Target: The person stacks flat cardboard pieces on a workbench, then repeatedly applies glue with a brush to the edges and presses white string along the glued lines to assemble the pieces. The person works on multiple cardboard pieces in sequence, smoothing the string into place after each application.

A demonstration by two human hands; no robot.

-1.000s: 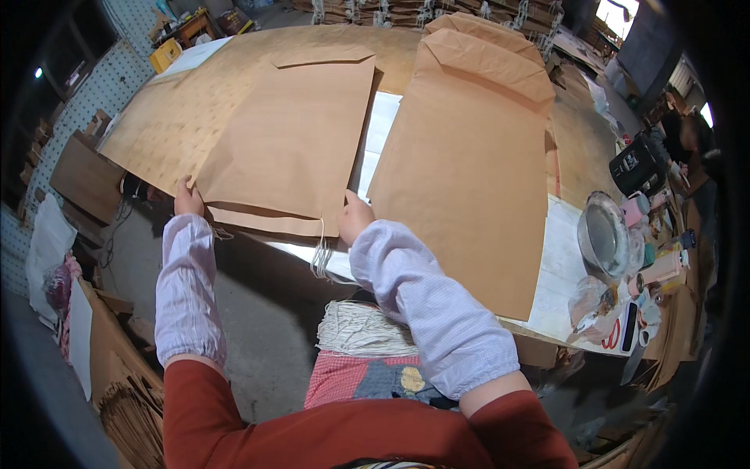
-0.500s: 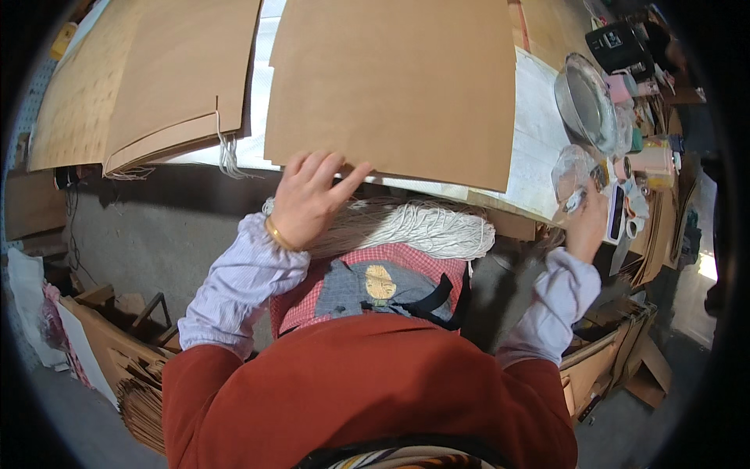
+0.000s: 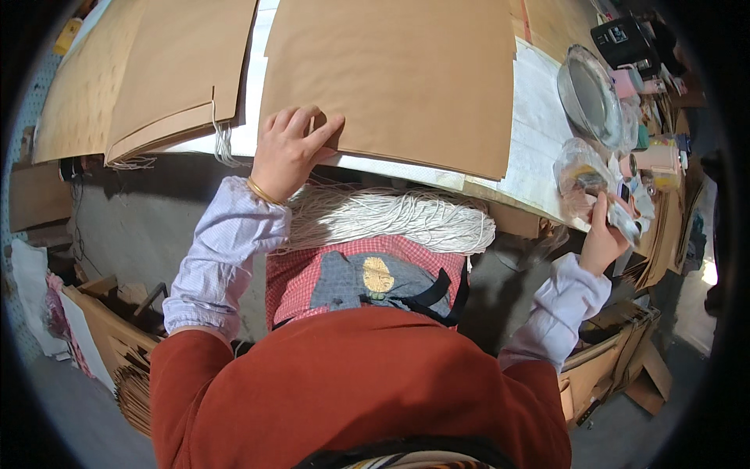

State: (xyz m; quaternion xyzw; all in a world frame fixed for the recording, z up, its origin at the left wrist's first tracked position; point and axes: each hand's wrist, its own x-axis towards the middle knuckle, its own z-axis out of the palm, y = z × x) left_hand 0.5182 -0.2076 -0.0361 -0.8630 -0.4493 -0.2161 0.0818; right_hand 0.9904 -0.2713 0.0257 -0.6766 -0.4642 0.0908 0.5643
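Note:
A stack of large brown paper sheets (image 3: 391, 86) lies in front of me, jutting over the table's near edge. My left hand (image 3: 287, 148), with a gold bangle at the wrist, rests at the stack's near left corner, fingers bent and apart, thumb side against the paper. Off to the right, my right hand (image 3: 603, 241) is closed beside a clear plastic bag (image 3: 580, 176). A pale, shiny thing (image 3: 625, 224) shows at its fingers, too blurred to name. Across my lap lies a thick bundle of white cord (image 3: 391, 221), below the table edge.
At left, another brown stack (image 3: 176, 70) has white strings (image 3: 223, 141) hanging from it. A metal basin (image 3: 590, 98) stands at the right, near a black container (image 3: 625, 43) and a pink cup (image 3: 625, 82). Cardboard boxes (image 3: 98, 316) sit on the floor to both sides.
My left hand has moved up and slightly left on the stack's corner. My right hand has shifted right and nearer me, away from the bag, with a pale thing at its fingers.

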